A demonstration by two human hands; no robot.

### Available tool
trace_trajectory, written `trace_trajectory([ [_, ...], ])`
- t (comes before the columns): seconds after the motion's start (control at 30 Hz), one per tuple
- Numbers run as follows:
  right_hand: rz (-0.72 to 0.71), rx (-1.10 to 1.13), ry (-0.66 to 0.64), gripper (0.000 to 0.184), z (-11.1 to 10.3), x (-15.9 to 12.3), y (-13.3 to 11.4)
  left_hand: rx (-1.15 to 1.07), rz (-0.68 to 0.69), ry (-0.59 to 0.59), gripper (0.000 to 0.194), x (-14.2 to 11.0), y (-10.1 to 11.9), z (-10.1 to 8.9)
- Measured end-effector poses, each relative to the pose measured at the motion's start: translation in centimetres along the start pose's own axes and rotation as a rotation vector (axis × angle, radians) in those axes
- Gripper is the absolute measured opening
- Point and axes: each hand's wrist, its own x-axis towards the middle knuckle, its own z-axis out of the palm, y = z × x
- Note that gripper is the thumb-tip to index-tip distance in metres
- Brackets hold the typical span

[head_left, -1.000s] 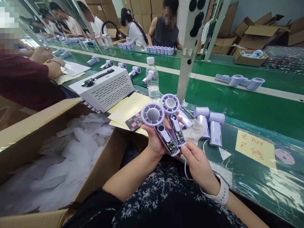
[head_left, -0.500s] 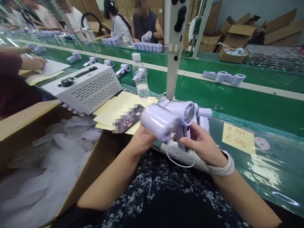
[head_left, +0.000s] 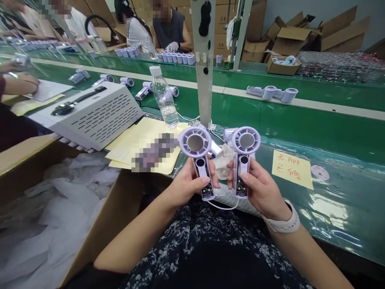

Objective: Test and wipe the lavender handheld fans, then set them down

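Two lilac handheld fans stand side by side in my hands, their round silver-centred heads facing me. My left hand (head_left: 188, 180) is wrapped round the handle of the left fan (head_left: 195, 142), thumb on its front. The right fan (head_left: 246, 140) is gripped by my right hand (head_left: 261, 182), thumb across its handle. Circuit parts show in the lower front of both handles. A white cable (head_left: 224, 208) loops between the bottoms of the handles. Behind them, partly hidden, lie more lilac fan parts (head_left: 230, 133) and a whitish crumpled piece (head_left: 222, 162).
A grey slotted metal box (head_left: 105, 116) and a tilted water bottle (head_left: 165, 100) stand to the left. An open carton (head_left: 111, 208) of plastic bags is at lower left. A metal post (head_left: 204, 68) rises ahead. Fans lie along the green conveyor (head_left: 315, 108); co-workers sit beyond and at left.
Both fans have been turned upright and apart, so their fronts now face me. The left one was lying tilted across the right. The view has shifted slightly to the right.
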Motion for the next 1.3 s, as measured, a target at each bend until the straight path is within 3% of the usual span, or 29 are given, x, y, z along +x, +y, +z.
trace_trajectory([
  [0.17,-0.005,0.048,0.010,0.033,0.3,0.1,1.2,0.053,-0.025,0.047,0.042,0.0,-0.3,-0.3],
  [0.33,0.029,0.173,-0.010,0.031,0.7,0.3,1.3,0.015,-0.104,0.014,0.043,-0.2,0.0,-0.1],
  [0.67,0.056,0.225,-0.029,0.035,0.7,0.0,1.6,-0.037,-0.084,0.017,0.045,-0.4,-0.1,0.1],
  [0.77,0.065,0.217,0.019,0.038,0.8,0.0,1.6,-0.027,-0.091,0.068,0.044,-0.1,-0.4,0.1],
  [0.93,0.083,0.190,0.086,0.025,0.9,-0.2,2.1,-0.115,-0.094,0.224,0.039,0.4,-1.1,0.1],
  [1.1,0.068,0.160,0.032,0.025,0.8,-0.6,2.3,-0.086,-0.126,0.127,0.044,0.0,-1.2,0.2],
  [1.3,0.027,0.143,0.010,0.022,1.0,-0.2,1.7,0.035,-0.122,0.126,0.039,0.0,-0.7,0.5],
])
